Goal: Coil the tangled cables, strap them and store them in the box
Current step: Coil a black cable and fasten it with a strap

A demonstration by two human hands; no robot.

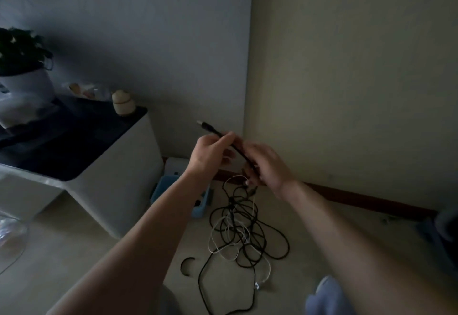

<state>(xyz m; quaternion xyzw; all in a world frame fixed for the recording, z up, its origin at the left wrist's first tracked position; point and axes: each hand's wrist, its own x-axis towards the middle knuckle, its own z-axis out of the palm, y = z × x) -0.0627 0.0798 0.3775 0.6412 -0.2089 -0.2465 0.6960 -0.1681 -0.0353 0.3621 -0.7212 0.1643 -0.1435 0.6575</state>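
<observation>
Above the blue box (162, 187), both grips held a thin black cable (215, 131): left hand (210, 153) pinching near its metal-tipped plug, right hand (269, 166) curled round it lower. The black-and-white tangle (243, 238) lay right of the box.

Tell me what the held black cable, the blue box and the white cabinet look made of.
The black cable: likely rubber or plastic sheath, matte, bending in loose loops; pale tip looks like a metal plug. The blue box: probably moulded plastic, smooth, rounded edges. The white cabinet: smooth painted or laminated board; dim light leaves it open.
</observation>
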